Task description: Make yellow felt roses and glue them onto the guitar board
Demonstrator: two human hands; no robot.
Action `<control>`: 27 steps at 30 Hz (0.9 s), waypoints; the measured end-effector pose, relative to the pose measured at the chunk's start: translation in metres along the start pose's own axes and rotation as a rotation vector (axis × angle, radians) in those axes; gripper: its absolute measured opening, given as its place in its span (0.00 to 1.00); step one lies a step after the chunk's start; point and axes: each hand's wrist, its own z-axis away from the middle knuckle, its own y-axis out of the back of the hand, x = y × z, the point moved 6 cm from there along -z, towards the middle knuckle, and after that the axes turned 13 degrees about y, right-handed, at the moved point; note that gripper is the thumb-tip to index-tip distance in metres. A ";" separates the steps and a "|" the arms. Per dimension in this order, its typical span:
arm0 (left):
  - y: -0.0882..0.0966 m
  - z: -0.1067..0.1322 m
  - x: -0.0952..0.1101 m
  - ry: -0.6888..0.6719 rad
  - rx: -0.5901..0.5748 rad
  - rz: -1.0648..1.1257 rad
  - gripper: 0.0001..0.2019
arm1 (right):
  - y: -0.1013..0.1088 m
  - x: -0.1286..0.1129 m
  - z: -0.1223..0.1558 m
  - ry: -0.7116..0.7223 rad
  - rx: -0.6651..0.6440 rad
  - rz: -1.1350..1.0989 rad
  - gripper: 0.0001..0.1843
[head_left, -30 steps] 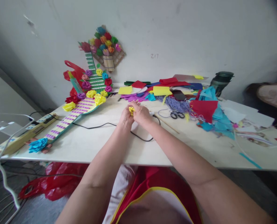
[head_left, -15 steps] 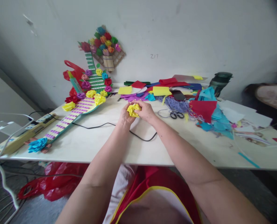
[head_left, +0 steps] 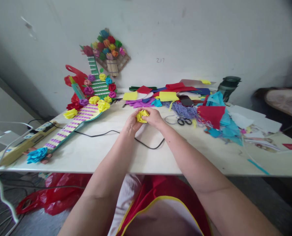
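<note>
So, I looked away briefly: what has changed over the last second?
The yellow crumpled piece, mostly covered at first, now shows between the left hand and right hand; the right hand has shifted slightly rightward, uncovering it. Both hands keep hold. The scissors and bottle stayed where they were.

The table (head_left: 150,160) carries scissors (head_left: 184,121), yarn (head_left: 184,110) and 1 power strip (head_left: 29,143).

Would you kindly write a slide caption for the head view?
Left hand and right hand hold a crumpled yellow flower over a white table, scissors and purple yarn nearby.
</note>
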 end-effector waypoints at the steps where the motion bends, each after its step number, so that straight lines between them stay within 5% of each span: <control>1: 0.000 0.000 0.000 -0.002 -0.009 0.001 0.10 | 0.000 0.002 -0.001 -0.018 -0.004 -0.061 0.25; 6: 0.000 0.001 0.001 -0.014 -0.017 0.004 0.08 | 0.001 0.007 0.000 -0.141 0.028 -0.337 0.24; 14: 0.007 -0.002 0.003 0.000 -0.002 0.005 0.24 | 0.002 0.009 0.002 -0.128 0.068 -0.263 0.32; 22: 0.007 -0.008 -0.009 0.177 -0.064 -0.102 0.14 | 0.003 0.004 0.000 0.016 -0.049 -0.192 0.35; 27: -0.002 0.001 -0.010 0.177 0.009 -0.063 0.14 | 0.004 0.003 0.001 -0.047 -0.081 -0.297 0.35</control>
